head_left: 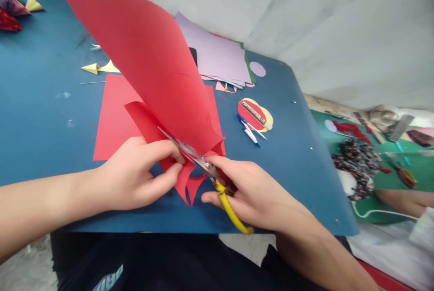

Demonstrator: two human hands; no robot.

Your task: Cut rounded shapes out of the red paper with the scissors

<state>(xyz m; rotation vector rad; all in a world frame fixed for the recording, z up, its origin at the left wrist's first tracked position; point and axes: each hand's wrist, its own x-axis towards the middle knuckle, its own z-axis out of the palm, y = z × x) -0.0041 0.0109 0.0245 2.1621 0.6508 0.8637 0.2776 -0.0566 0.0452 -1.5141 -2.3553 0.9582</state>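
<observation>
A large sheet of red paper point(152, 55) curls up over the near part of the table. My left hand point(135, 173) pinches its lower edge between thumb and forefinger. In my right hand point(247, 189) is a pair of scissors with yellow handles point(230, 209); the blades point up and left, lying against the paper where it is cut. Narrow cut strips of the red paper point(191, 187) hang between my hands. Beneath lies another flat red sheet point(111, 119) on the table.
On the blue table point(44, 114), a compass point(251, 131) lies at the right beside red and yellow paper ovals point(242, 112). Purple sheets point(217, 53) are stacked by the wall, near a purple circle point(257, 69). A yellow paper cone point(91, 69) is at left. A person's arm point(403, 200) rests at the green table.
</observation>
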